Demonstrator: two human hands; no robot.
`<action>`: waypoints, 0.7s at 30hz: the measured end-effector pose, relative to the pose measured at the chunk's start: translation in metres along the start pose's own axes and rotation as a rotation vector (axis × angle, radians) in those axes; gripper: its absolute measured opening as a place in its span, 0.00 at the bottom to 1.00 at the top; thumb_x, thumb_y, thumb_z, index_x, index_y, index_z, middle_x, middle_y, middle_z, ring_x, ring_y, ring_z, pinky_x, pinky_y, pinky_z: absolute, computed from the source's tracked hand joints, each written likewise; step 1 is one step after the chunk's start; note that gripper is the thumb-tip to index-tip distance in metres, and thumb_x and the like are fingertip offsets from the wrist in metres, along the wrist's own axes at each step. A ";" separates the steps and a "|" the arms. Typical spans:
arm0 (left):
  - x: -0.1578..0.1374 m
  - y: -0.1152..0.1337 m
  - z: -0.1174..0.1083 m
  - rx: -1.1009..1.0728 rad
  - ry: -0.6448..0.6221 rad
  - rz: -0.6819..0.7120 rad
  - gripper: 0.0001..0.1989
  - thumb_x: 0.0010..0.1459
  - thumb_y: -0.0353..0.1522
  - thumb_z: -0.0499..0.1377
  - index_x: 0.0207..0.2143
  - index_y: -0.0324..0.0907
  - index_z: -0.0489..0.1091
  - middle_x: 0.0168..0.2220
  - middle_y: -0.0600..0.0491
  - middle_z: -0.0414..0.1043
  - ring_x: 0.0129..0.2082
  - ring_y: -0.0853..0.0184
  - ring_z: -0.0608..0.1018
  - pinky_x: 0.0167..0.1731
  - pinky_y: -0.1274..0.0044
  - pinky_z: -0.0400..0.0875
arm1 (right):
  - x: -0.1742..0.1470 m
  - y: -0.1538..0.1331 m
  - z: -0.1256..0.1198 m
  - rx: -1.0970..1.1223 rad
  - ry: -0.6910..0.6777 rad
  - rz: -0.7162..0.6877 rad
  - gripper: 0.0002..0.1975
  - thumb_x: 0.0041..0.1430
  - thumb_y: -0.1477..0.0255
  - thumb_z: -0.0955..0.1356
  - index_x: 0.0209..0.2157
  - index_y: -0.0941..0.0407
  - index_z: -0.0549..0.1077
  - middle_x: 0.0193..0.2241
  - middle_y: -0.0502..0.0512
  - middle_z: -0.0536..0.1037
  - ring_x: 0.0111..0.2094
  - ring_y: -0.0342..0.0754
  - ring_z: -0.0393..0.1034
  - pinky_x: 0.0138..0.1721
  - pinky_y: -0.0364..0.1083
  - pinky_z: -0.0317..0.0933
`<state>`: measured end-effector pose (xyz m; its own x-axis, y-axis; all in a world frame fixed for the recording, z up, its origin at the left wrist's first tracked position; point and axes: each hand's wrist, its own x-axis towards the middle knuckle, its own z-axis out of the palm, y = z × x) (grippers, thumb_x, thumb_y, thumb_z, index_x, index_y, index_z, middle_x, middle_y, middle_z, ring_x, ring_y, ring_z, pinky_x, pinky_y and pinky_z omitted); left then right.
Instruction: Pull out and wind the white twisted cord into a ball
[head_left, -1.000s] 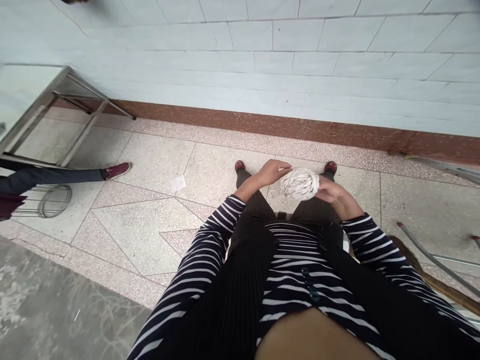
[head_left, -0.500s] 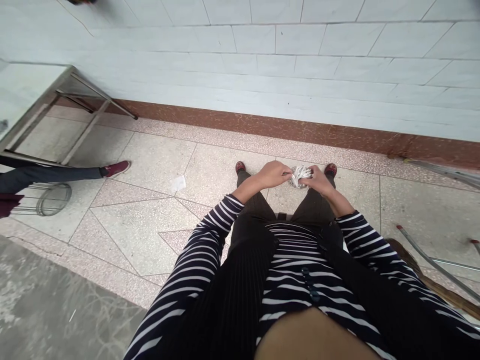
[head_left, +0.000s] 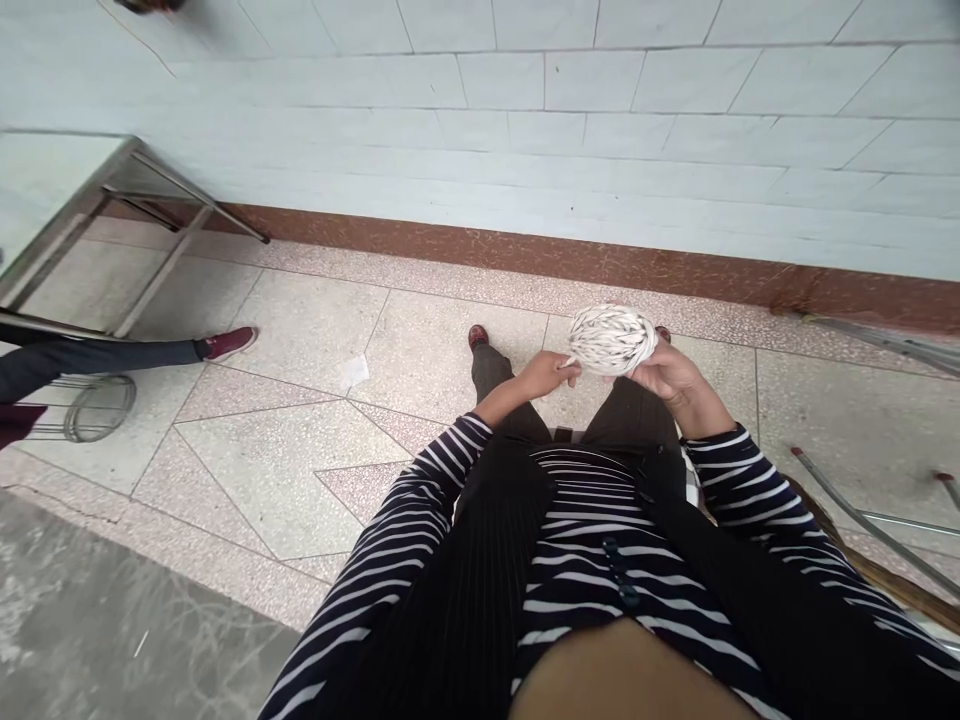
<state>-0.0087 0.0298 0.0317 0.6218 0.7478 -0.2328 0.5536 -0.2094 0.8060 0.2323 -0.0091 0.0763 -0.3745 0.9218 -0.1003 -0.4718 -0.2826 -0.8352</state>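
Note:
In front of my knees I hold a white bundle of braided strands, like a ball of thick cord point(head_left: 613, 339). My right hand point(head_left: 670, 378) grips it from the right side and below, its fingers partly hidden behind the bundle. My left hand point(head_left: 550, 374) is closed in a pinch on a short strand end at the bundle's lower left. The braided face of the bundle is turned up toward me.
A metal-framed table point(head_left: 60, 190) stands at the left, with another person's leg and red shoe point(head_left: 231, 342) beside it. A wire rack point(head_left: 100, 408) is near that leg. White paper point(head_left: 355, 372) lies on the floor. Metal legs point(head_left: 862, 515) stand at the right.
The bundle has turned, so its broad braided face now shows instead of the loose-looking strand ends. My right hand has moved under its right side; my left hand has lowered slightly.

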 end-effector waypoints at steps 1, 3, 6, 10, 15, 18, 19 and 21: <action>-0.005 0.003 0.003 -0.006 -0.043 0.016 0.16 0.68 0.33 0.58 0.28 0.38 0.78 0.26 0.55 0.77 0.29 0.69 0.75 0.36 0.79 0.64 | 0.004 -0.005 -0.004 -0.034 0.042 -0.022 0.50 0.45 0.72 0.80 0.70 0.45 0.67 0.61 0.61 0.80 0.56 0.65 0.79 0.42 0.58 0.82; -0.015 0.011 0.004 0.006 -0.107 0.045 0.17 0.71 0.34 0.57 0.28 0.39 0.77 0.26 0.56 0.77 0.27 0.70 0.74 0.36 0.79 0.63 | 0.011 -0.009 -0.015 -0.121 0.153 -0.028 0.45 0.47 0.69 0.81 0.67 0.46 0.67 0.55 0.60 0.83 0.51 0.63 0.82 0.37 0.53 0.81; -0.026 0.025 -0.008 0.099 -0.118 0.101 0.19 0.74 0.35 0.56 0.29 0.40 0.75 0.27 0.54 0.78 0.29 0.69 0.76 0.37 0.78 0.62 | 0.019 -0.003 -0.029 -0.244 0.326 0.054 0.38 0.49 0.64 0.81 0.60 0.49 0.68 0.46 0.57 0.84 0.37 0.55 0.83 0.27 0.45 0.73; -0.027 0.039 -0.029 0.266 -0.122 0.198 0.21 0.76 0.37 0.56 0.29 0.40 0.75 0.29 0.52 0.78 0.32 0.66 0.76 0.37 0.76 0.60 | 0.021 0.022 -0.031 -0.378 0.511 0.199 0.32 0.50 0.63 0.79 0.53 0.52 0.66 0.38 0.53 0.82 0.26 0.47 0.78 0.22 0.41 0.64; -0.012 0.043 -0.044 0.438 -0.048 0.239 0.19 0.75 0.38 0.58 0.30 0.40 0.78 0.30 0.49 0.79 0.35 0.62 0.77 0.41 0.73 0.64 | 0.016 0.046 -0.016 -0.539 0.476 0.351 0.31 0.52 0.68 0.78 0.55 0.52 0.66 0.34 0.49 0.82 0.23 0.45 0.77 0.21 0.39 0.60; -0.001 0.040 -0.048 0.422 -0.051 0.293 0.16 0.72 0.36 0.62 0.30 0.41 0.80 0.32 0.49 0.81 0.38 0.62 0.78 0.54 0.69 0.66 | 0.010 0.054 -0.013 -0.505 0.267 0.438 0.27 0.52 0.67 0.77 0.52 0.53 0.70 0.33 0.50 0.83 0.23 0.45 0.77 0.22 0.39 0.61; 0.002 0.038 -0.048 0.391 -0.060 0.309 0.14 0.70 0.35 0.63 0.30 0.41 0.81 0.32 0.50 0.82 0.38 0.62 0.79 0.59 0.68 0.65 | 0.008 0.056 -0.014 -0.453 0.186 0.470 0.27 0.51 0.66 0.78 0.51 0.54 0.71 0.32 0.51 0.83 0.24 0.46 0.78 0.23 0.40 0.63; 0.006 0.033 -0.050 0.287 -0.078 0.321 0.12 0.68 0.35 0.65 0.31 0.42 0.82 0.35 0.51 0.84 0.40 0.64 0.80 0.62 0.68 0.64 | 0.002 0.062 -0.018 -0.300 0.032 0.512 0.28 0.48 0.64 0.78 0.50 0.55 0.72 0.30 0.52 0.83 0.24 0.47 0.77 0.25 0.42 0.68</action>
<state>-0.0143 0.0592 0.0835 0.8213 0.5689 -0.0441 0.4499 -0.5981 0.6632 0.2165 -0.0201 0.0151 -0.4686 0.6966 -0.5433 0.0107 -0.6105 -0.7919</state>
